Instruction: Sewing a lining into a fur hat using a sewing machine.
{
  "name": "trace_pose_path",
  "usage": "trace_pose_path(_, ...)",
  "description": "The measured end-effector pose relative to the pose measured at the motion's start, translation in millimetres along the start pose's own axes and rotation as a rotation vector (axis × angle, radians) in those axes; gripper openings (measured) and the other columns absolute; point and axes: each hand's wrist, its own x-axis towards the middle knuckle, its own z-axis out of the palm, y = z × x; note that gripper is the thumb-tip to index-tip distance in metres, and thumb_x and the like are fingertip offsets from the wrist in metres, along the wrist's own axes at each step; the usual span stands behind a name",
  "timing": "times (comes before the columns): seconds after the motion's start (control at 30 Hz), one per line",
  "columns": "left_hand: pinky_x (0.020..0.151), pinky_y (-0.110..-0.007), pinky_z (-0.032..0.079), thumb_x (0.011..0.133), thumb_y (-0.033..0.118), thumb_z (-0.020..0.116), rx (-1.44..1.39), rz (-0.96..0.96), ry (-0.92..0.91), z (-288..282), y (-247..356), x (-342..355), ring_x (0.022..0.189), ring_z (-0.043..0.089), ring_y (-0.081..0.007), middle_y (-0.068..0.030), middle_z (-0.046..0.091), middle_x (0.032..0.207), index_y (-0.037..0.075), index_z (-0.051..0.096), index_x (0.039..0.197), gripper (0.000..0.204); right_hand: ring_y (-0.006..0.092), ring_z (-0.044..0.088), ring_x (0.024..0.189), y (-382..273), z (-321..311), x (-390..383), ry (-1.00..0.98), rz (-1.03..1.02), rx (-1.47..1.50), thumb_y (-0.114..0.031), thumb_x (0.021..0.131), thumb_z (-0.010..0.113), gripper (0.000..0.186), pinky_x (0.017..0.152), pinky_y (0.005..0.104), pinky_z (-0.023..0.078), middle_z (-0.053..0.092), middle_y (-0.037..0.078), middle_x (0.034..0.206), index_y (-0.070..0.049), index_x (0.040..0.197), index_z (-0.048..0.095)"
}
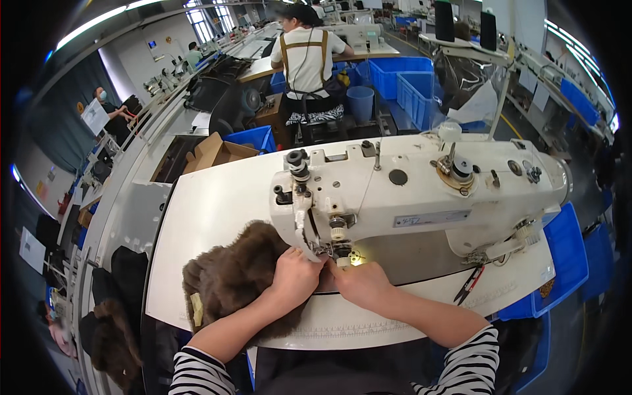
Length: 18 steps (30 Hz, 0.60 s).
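A white industrial sewing machine stands on a pale table, with a small light glowing near its needle. Both my hands meet just under the needle area. My left hand is closed at the right edge of a brown fur piece, its fingertips at the presser foot. My right hand has its fingers bent together beside the needle; what lies between its fingertips is hidden. The fur spreads leftward under my left forearm and hangs over the front edge. A yellowish tag sits on its left side.
Red-and-black thread snips lie right of my right hand. A blue bin is beyond the table's right edge. Dark and brown fur pieces hang at left. An open cardboard box stands behind the table; a co-worker sits further back.
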Motion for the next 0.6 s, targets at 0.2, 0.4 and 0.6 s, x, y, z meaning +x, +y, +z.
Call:
trace_pose_path(0.2, 0.082, -0.04, 0.051, 0.075, 0.009, 0.064, 0.022, -0.022, -0.071, 7.6, -9.6, -8.2, 0.081, 0.068, -0.0297, -0.0113, 0.067, 0.081, 0.004, 0.074, 0.085, 0.015, 0.0232, 0.067, 0.057, 2.2, 6.2, 0.3, 0.254, -0.084, 0.054, -0.016, 0.088, 0.066, 0.021, 0.047, 0.038, 0.053, 0.067, 0.005, 0.069, -0.011, 0.107, 0.072)
trace_pose_path(0.4, 0.087, -0.043, 0.05, 0.079, 0.006, 0.062, 0.117, 0.032, -0.333, -35.4, -11.3, -0.9, 0.1, 0.066, -0.0345, -0.017, 0.068, 0.099, 0.001, 0.071, 0.097, 0.021, 0.0209, 0.065, 0.057, -7.1, 1.5, -13.9, 0.356, -0.239, 0.184, -0.02, 0.088, 0.071, 0.024, 0.05, 0.0349, 0.052, 0.066, 0.001, 0.069, -0.013, 0.111, 0.073)
trace_pose_path(0.6, 0.071, -0.045, 0.056, 0.088, 0.016, 0.071, 0.113, 0.078, -0.091, -115.3, -16.5, 16.3, 0.079, 0.068, -0.0355, -0.0153, 0.064, 0.083, 0.0, 0.069, 0.084, 0.016, 0.0289, 0.069, 0.105, -89.4, -26.5, 1.6, 0.101, 0.057, 0.891, -0.037, 0.102, 0.064, 0.054, 0.085, 0.0369, 0.056, 0.069, 0.018, 0.117, -0.001, 0.141, 0.051)
